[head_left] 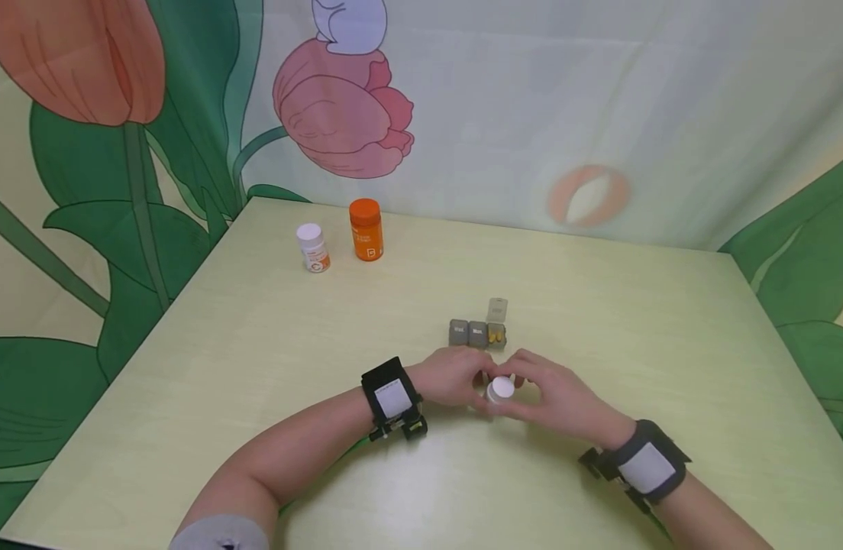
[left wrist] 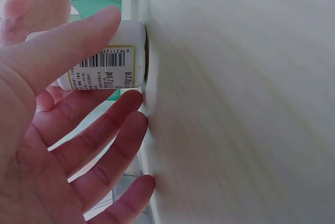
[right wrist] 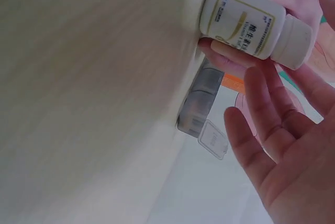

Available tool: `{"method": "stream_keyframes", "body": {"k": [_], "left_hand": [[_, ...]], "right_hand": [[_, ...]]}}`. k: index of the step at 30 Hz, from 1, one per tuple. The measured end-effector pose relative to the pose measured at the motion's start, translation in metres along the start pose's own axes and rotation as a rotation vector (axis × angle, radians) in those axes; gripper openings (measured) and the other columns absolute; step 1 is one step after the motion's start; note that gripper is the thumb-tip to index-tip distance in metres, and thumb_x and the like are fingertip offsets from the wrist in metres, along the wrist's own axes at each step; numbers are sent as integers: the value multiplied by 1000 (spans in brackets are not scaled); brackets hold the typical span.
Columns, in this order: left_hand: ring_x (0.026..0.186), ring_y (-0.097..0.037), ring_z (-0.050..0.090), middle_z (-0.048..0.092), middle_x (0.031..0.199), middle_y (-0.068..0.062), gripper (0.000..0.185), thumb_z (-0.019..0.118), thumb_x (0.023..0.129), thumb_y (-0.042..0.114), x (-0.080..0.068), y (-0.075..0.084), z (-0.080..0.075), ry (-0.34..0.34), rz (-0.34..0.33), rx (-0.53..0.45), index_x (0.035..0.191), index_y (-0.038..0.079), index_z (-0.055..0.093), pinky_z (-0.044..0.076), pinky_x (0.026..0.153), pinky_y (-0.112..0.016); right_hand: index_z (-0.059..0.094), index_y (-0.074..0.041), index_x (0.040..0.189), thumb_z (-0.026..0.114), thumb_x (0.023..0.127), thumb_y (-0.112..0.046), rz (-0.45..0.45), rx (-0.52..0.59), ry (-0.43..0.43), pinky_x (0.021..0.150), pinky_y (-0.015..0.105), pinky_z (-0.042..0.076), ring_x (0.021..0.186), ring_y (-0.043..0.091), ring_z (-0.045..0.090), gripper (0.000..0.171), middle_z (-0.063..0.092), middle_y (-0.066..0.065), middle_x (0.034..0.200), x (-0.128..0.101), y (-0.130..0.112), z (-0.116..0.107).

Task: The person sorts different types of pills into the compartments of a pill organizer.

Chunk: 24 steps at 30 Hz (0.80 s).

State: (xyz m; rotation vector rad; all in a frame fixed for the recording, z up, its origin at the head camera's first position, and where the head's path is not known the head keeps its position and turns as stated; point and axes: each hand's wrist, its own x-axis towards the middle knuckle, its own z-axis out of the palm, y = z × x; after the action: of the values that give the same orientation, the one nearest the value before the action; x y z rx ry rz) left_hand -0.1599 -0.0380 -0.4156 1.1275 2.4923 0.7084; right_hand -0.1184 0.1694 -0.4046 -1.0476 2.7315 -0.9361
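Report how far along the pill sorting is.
Done: one pill organizer compartment stands open with yellow pills inside. In hand: the left hand holds the small white bottle upright on the table, its cap on; the right hand is beside it, fingers relaxed. Left: two compartments remain closed; the far white bottle and orange bottle stand untouched.

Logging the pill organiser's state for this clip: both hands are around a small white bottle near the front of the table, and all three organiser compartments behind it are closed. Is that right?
Not quite. The right-most compartment of the pill organiser stands open, its lid tipped up and yellow pills inside; the head view shows it. The rest holds: the left hand and right hand are around the small white bottle.
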Motion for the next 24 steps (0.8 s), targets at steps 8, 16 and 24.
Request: {"method": "stream_keyframes", "body": {"k": [8,16,24], "left_hand": [[79,-6,51,58,84,13,36,84,76,34,-1,-1,0,-1,-3,-2,105,17,72,41,68,-19],[78,-6,51,58,82,13,35,85,75,34,-1,-2,1,-2,4,-15,102,18,71,40,66,-19],[77,-6,51,58,83,14,33,85,74,34,-1,-3,1,10,21,2,98,18,70,40,66,-18]], "right_hand": [[65,-11,119,77,83,-10,-58,113,-43,82,40,51,94,13,57,38,59,-8,107,-2,4,-5],[68,-16,102,82,77,-9,-82,25,-4,75,35,52,86,15,59,30,60,-11,95,6,2,-6],[67,-14,98,82,78,-15,-51,-98,33,62,26,47,77,12,57,25,58,-11,89,7,-5,-2]]}}
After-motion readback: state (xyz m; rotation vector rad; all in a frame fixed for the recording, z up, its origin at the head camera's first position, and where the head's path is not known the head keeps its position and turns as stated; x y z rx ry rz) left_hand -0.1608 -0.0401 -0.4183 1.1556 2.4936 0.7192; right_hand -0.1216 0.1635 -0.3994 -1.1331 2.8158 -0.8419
